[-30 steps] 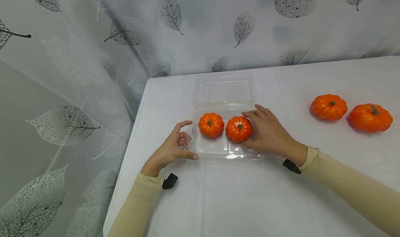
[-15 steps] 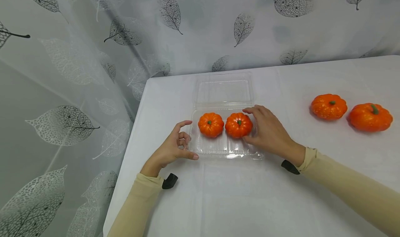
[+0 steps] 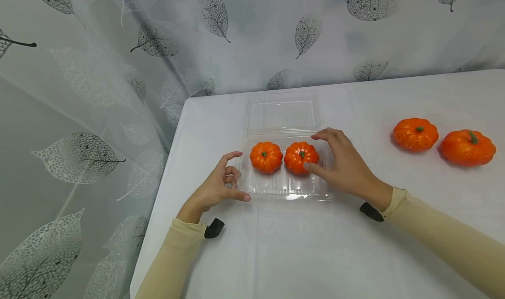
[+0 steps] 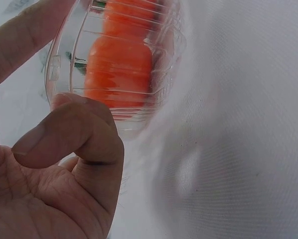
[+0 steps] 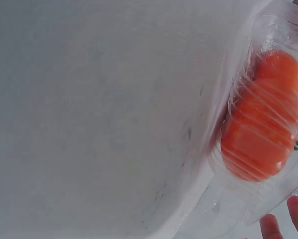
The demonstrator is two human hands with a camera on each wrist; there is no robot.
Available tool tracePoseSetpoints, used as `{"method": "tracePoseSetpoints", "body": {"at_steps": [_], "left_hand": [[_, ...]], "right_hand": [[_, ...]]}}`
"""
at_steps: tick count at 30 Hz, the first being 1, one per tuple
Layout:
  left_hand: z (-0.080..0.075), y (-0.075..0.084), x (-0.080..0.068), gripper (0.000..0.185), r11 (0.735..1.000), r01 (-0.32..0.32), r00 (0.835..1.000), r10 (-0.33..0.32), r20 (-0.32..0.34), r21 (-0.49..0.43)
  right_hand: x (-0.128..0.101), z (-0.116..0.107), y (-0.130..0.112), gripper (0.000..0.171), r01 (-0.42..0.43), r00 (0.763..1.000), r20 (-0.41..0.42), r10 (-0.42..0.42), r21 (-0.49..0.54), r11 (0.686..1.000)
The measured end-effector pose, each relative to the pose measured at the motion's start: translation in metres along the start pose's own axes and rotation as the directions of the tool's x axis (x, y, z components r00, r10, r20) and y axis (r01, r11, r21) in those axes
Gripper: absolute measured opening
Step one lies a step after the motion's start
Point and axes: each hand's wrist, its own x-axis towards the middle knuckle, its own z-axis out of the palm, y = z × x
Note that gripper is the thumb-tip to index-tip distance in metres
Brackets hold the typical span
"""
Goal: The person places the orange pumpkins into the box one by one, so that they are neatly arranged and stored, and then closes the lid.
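A clear plastic clamshell container [image 3: 260,189] lies on the white table with its lid [image 3: 282,115] folded back. Two small orange pumpkins sit side by side in its tray: a left pumpkin [image 3: 266,157] and a right pumpkin [image 3: 301,158]. My left hand [image 3: 215,183] holds the container's left side, index finger and thumb spread along the edge, other fingers curled against it. In the left wrist view a bent fingertip meets the clear rim [image 4: 54,69]. At the right pumpkin, my right hand [image 3: 343,163] has its fingers spread, the thumb overlapping the pumpkin's near right side.
Two more pumpkins lie on the table to the right, a speckled pumpkin [image 3: 415,134] and a larger pumpkin [image 3: 467,148] with a green stem. Behind the table and to its left hangs a leaf-patterned curtain [image 3: 252,36]. The table's left edge [image 3: 161,180] runs near my left arm.
The right pumpkin has shifted slightly away from me in the tray. My right hand's fingers have spread off it and drawn back a little to the right. My left hand stays put.
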Motion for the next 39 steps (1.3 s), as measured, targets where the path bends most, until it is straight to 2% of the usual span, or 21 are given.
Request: {"method": "tracePoseSetpoints", "body": {"at_steps": [7,10,13,17,21,26,33,39], "left_hand": [[0.000,-0.001,0.000,0.101,1.000,0.000,1.000,0.000,-0.003,0.001],[0.000,-0.001,0.000,0.100,1.000,-0.001,1.000,0.001,-0.002,0.004],[-0.001,-0.001,0.000,0.101,1.000,-0.004,1.000,0.004,0.000,0.006],[-0.001,0.000,0.000,0.100,1.000,-0.005,1.000,0.005,0.003,0.004],[-0.001,0.000,0.000,0.100,1.000,-0.004,1.000,0.004,0.003,0.002],[-0.001,0.000,0.000,0.101,1.000,-0.007,1.000,0.007,0.004,0.005],[-0.001,0.000,0.000,0.100,1.000,-0.004,1.000,0.004,0.007,0.010],[-0.001,0.000,0.000,0.100,1.000,0.003,1.000,-0.003,0.007,0.023]], "right_hand": [[-0.002,-0.019,0.009,0.064,0.016,0.991,-0.129,-0.014,0.015,1.000],[-0.004,-0.031,0.016,0.069,-0.013,0.985,-0.174,0.012,-0.003,1.000],[-0.006,-0.044,0.024,0.078,-0.076,0.978,-0.198,0.068,-0.031,0.997],[-0.009,-0.063,0.034,0.089,-0.175,0.966,-0.199,0.162,-0.047,0.983],[-0.012,-0.080,0.045,0.095,-0.239,0.953,-0.205,0.223,-0.057,0.969],[-0.015,-0.097,0.059,0.099,-0.266,0.944,-0.225,0.242,-0.084,0.960],[-0.019,-0.119,0.076,0.107,-0.298,0.942,-0.207,0.265,-0.147,0.943],[-0.020,-0.139,0.088,0.115,-0.377,0.923,-0.160,0.349,-0.206,0.903]]}}
